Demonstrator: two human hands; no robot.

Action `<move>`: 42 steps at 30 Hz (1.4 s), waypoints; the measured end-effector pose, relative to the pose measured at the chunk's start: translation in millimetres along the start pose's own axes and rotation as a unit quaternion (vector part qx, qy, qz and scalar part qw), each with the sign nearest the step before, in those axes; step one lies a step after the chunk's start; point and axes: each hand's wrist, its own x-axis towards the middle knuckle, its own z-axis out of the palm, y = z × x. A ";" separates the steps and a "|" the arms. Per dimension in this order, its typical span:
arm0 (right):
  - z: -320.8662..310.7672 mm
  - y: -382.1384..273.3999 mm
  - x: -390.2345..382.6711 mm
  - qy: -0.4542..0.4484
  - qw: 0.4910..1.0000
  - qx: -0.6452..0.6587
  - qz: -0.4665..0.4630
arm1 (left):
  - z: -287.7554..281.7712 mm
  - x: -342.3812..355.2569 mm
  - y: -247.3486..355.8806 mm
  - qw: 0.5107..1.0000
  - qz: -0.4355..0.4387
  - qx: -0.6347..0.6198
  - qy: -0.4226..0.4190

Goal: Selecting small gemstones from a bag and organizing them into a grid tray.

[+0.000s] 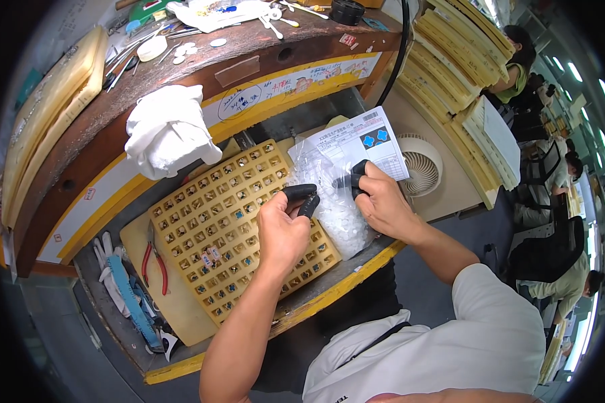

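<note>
A clear plastic bag (343,225) full of small whitish clear packets lies at the right end of a drawer, overlapping a yellowish grid tray (215,228). The tray's square pockets hold small metal pieces, some with blue parts. Black covers sit on the thumb and forefinger of each hand. My left hand (284,228) is closed in a pinch at the bag's left edge, above the tray. With its fingers curled, my right hand (383,201) grips the bag's upper right side. A printed sheet (376,144) with a blue picture lies behind the bag.
Red-handled pliers (156,262) lie left of the tray. A white cloth (168,131) hangs over the bench edge. Behind the right hand stands a white fan (420,164), beside stacked yellowish trays (450,60). Several people sit at benches on the far right.
</note>
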 end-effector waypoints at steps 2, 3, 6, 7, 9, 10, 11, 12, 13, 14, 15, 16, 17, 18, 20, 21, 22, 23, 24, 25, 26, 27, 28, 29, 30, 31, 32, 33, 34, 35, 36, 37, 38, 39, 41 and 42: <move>-0.9 -1.2 3.2 -0.012 1.000 -0.005 -0.006 | -0.7 -0.1 -0.1 1.000 0.001 0.002 -0.005; -3.2 -5.7 6.4 -0.045 0.999 -0.009 0.011 | -1.3 -0.1 -0.7 1.000 0.001 0.002 -0.004; -5.2 -5.7 11.3 -0.083 0.996 -0.035 0.018 | -1.7 -0.1 -0.9 1.000 0.000 0.008 -0.006; -5.6 -5.1 11.8 -0.089 0.994 -0.057 0.009 | -1.0 -0.5 0.1 1.000 0.000 0.004 -0.004; -5.1 -5.4 12.2 -0.092 0.994 -0.065 0.007 | -1.6 -0.7 0.7 1.000 0.001 0.001 0.001; -4.8 -5.4 12.3 -0.094 0.993 -0.073 0.006 | -2.1 -0.6 0.7 1.000 0.002 0.006 0.003; -4.9 -4.9 12.4 -0.094 0.993 -0.073 0.005 | -2.4 -0.6 1.0 1.000 0.003 0.010 0.005; -4.8 -3.7 12.4 -0.090 0.994 -0.068 -0.007 | -2.7 -0.7 1.4 1.000 0.004 0.011 0.005; -4.8 -2.4 12.0 -0.086 0.994 -0.064 -0.018 | -3.2 -0.9 2.0 1.000 0.000 0.013 0.011; -5.3 -0.7 11.3 -0.086 0.994 -0.064 -0.018 | -3.8 -0.6 2.8 1.000 -0.003 0.014 0.016; -6.2 1.3 10.2 -0.079 0.996 -0.027 0.006 | -4.5 -0.9 3.8 1.000 -0.003 0.015 0.016; -7.5 3.2 9.0 -0.073 0.997 0.010 0.031 | -5.3 -1.8 4.9 1.000 -0.001 0.000 0.016; -9.8 5.4 6.9 -0.072 0.997 0.010 0.031 | -5.6 -2.7 5.9 1.000 0.000 -0.015 0.016; -12.2 7.4 4.1 -0.031 0.998 0.037 0.043 | -5.9 -3.9 6.7 1.000 0.000 -0.014 0.015; -13.7 9.1 1.9 0.013 0.996 0.063 0.057 | -5.7 -6.8 7.9 0.998 0.044 -0.048 0.015; -13.8 9.5 1.6 0.083 0.987 0.119 0.070 | -4.8 -7.7 8.7 0.998 0.044 -0.046 0.013; -13.8 10.2 1.6 0.152 0.970 0.173 0.082 | -3.7 -8.5 10.0 0.997 0.058 -0.039 0.017; -12.2 10.9 3.2 0.204 0.958 0.192 0.066 | -3.0 -10.0 12.0 0.997 0.073 -0.032 0.022; -12.6 9.0 3.3 0.207 0.957 0.193 0.067 | -2.1 -11.8 15.2 0.996 0.078 -0.037 0.018; -13.5 4.1 3.3 0.226 0.937 0.254 0.078 | -1.7 -12.1 15.2 0.996 0.078 -0.034 0.017; -13.0 -1.0 3.4 0.245 0.913 0.312 0.089 | -0.8 -12.5 15.4 0.995 0.092 -0.039 0.016; -8.6 -5.7 4.8 0.228 0.899 0.367 0.067 | -0.2 -13.0 15.6 0.993 0.105 -0.043 0.015; -6.7 -15.7 4.5 0.187 0.885 0.418 0.082 | -0.3 -13.7 15.6 0.994 0.105 -0.040 0.013; -5.5 -22.8 6.8 0.125 0.881 0.446 0.094 | -1.3 -14.2 15.4 0.989 0.145 0.008 0.022; -1.1 -27.0 9.4 0.065 0.868 0.479 0.118 | -2.2 -14.6 15.4 0.981 0.183 0.056 0.032; 3.6 -28.2 14.1 0.031 0.859 0.498 0.114 | -2.0 -15.7 17.4 0.979 0.192 0.052 0.034; 7.9 -29.0 19.9 -0.004 0.849 0.517 0.109 | -2.2 -16.5 19.3 0.979 0.192 0.056 0.034; 7.9 -32.2 26.8 -0.018 0.848 0.519 0.104 | -2.5 -17.2 20.8 0.975 0.206 0.055 0.055; 9.4 -35.0 33.3 -0.022 0.838 0.536 0.104 | -3.5 -17.5 22.5 0.971 0.220 0.053 0.075; 10.5 -36.9 38.4 -0.027 0.827 0.552 0.104 | -4.8 -17.6 25.5 0.972 0.220 0.032 0.077; 11.0 -37.2 41.3 -0.039 0.829 0.549 0.099 | -6.6 -17.5 26.6 0.972 0.220 0.033 0.081; 13.6 -35.6 42.2 -0.043 0.828 0.550 0.098 | -8.5 -17.3 27.0 0.970 0.220 0.040 0.091; 17.3 -32.7 42.3 -0.060 0.821 0.559 0.097 | -10.4 -17.4 27.6 0.969 0.220 0.047 0.102; 19.9 -30.8 42.6 -0.078 0.814 0.568 0.096 | -11.3 -17.6 29.1 0.969 0.219 0.047 0.106; 22.7 -29.5 43.6 -0.083 0.809 0.574 0.099 | -12.0 -17.8 32.4 0.964 0.232 0.072 0.110; 24.3 -29.1 43.8 -0.086 0.805 0.579 0.102 | -13.0 -17.7 32.5 0.964 0.230 0.072 0.114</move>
